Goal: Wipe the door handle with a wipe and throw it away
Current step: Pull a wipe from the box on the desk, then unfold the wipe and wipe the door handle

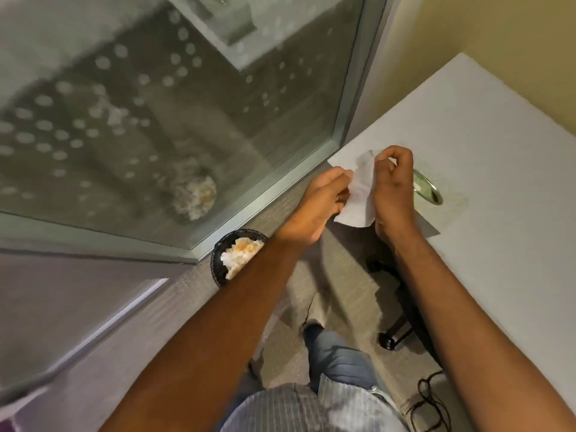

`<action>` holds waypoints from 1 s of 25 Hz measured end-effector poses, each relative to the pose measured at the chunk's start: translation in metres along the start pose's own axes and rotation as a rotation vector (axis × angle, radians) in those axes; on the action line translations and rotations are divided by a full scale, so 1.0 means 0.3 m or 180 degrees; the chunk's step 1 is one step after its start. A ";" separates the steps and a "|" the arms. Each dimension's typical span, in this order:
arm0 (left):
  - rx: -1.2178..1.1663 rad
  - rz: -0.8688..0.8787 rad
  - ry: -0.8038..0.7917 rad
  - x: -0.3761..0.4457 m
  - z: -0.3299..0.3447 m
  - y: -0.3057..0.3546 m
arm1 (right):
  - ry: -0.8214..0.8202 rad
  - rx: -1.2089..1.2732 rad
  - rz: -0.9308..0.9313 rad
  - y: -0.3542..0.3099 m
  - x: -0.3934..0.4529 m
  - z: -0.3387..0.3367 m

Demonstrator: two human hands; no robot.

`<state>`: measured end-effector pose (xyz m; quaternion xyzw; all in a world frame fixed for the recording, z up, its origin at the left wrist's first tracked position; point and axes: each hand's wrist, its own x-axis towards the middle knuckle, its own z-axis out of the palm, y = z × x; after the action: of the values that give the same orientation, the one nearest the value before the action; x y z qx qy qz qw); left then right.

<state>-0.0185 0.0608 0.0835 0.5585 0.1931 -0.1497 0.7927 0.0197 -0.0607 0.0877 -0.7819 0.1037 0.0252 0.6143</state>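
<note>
Both bare hands met a little right of the centre of the frame, holding a white wipe (358, 194) between them. The left hand (318, 204) had its grip closed on the wipe's left edge, fingers curled in toward the sheet. The right hand (391, 194) pinched the upper right corner between thumb and forefinger, its other fingers curled loosely. The wipe hung partly unfolded and creased between the two grips, its lower edge free.

Just right of the right hand, partly hidden behind it, the metal door handle (428, 190) showed as a curved, shiny lever on the pale grey door (486, 145), which filled the right side of the frame. The wipe was near the handle but apart from it.

Below and left of the hands, a dark mesh waste bin (218, 260) stood on the carpeted floor (336, 294), partly covered by the left forearm, with crumpled white and orange-tinted paper (240, 252) inside. A glass panel (149, 113) with a pattern of frosted dots took up the upper left of the frame, and the bin's contents showed reflected in it.

At the lower middle of the frame were a striped shirt (290, 410) and blue trousers (336, 347). A black cord (433, 397) lay looped on the floor at the lower right.
</note>
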 end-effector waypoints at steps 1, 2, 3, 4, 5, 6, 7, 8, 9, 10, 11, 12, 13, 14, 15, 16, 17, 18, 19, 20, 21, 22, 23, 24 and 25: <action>-0.0085 0.0050 0.0215 -0.050 -0.056 0.007 | -0.0102 0.0073 -0.0054 -0.019 -0.047 0.058; -0.0129 0.0055 0.0445 -0.101 -0.108 0.012 | -0.0208 0.0115 -0.0099 -0.034 -0.094 0.117; -0.0137 0.0107 0.0715 -0.171 -0.184 0.017 | -0.0349 0.0135 -0.0128 -0.055 -0.164 0.196; -0.0133 0.0148 0.0959 -0.234 -0.248 0.019 | -0.0497 0.0144 -0.0137 -0.072 -0.233 0.266; -0.0103 0.0237 0.1243 -0.308 -0.331 0.016 | -0.0682 0.0180 -0.0141 -0.090 -0.321 0.352; -0.0054 0.0343 0.1521 -0.381 -0.406 0.011 | -0.0864 0.0233 -0.0115 -0.102 -0.409 0.432; 0.0004 0.0434 0.1770 -0.455 -0.476 0.009 | -0.1074 0.0323 -0.0034 -0.110 -0.496 0.503; 0.0072 0.0538 0.2016 -0.545 -0.570 0.001 | -0.1351 0.0501 0.0143 -0.118 -0.605 0.589; 0.0150 0.0626 0.2214 -0.629 -0.659 -0.008 | -0.1660 0.0718 0.0443 -0.125 -0.711 0.661; 0.0229 0.0693 0.2385 -0.706 -0.748 -0.015 | -0.1970 0.0899 0.0799 -0.128 -0.807 0.723; 0.0296 0.0752 0.2546 -0.790 -0.842 -0.015 | -0.2273 0.0981 0.1129 -0.133 -0.900 0.785; 0.0349 0.0795 0.2676 -0.871 -0.931 -0.015 | -0.2570 0.0968 0.1405 -0.136 -0.986 0.837; 0.0384 0.0842 0.2821 -0.965 -1.036 -0.020 | -0.2862 0.0869 0.1593 -0.142 -1.081 0.905; 0.0427 0.0887 0.2946 -1.059 -1.138 -0.030 | -0.3107 0.0699 0.1682 -0.148 -1.175 0.972; 0.0476 0.0906 0.3050 -1.142 -1.221 -0.036 | -0.3311 0.0491 0.1657 -0.153 -1.250 1.026; 0.0527 0.0925 0.3147 -1.216 -1.292 -0.043 | -0.3465 0.0268 0.1550 -0.161 -1.314 1.075; 0.0544 0.0930 0.3240 -1.283 -1.352 -0.056 | -0.3572 0.0092 0.1403 -0.171 -1.371 1.118; 0.0522 0.0947 0.3358 -1.354 -1.425 -0.071 | -0.3631 0.0001 0.1243 -0.190 -1.436 1.174; 0.0515 0.0955 0.3456 -1.405 -1.475 -0.081 | -0.3589 0.0042 0.1143 -0.205 -1.478 1.211; 0.0522 0.0983 0.3548 -1.449 -1.518 -0.088 | -0.3535 0.0155 0.1074 -0.225 -1.513 1.244; 0.0546 0.1041 0.3638 -1.493 -1.559 -0.092 | -0.3506 0.0287 0.1023 -0.246 -1.547 1.277; 0.0585 0.1107 0.3720 -1.531 -1.593 -0.095 | -0.3512 0.0406 0.0993 -0.271 -1.578 1.307; 0.0631 0.1170 0.3796 -1.562 -1.621 -0.096 | -0.3533 0.0512 0.0980 -0.295 -1.603 1.335; 0.0673 0.1218 0.3861 -1.586 -1.644 -0.092 | -0.3548 0.0556 0.0935 -0.317 -1.626 1.360; 0.0702 0.1248 0.3921 -1.605 -1.669 -0.085 | -0.3560 0.0506 0.0804 -0.333 -1.643 1.387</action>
<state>-0.5237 0.5350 0.1393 0.6449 0.4899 0.3259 0.4877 -0.4063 0.4280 0.1638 -0.5827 -0.1427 0.4999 0.6247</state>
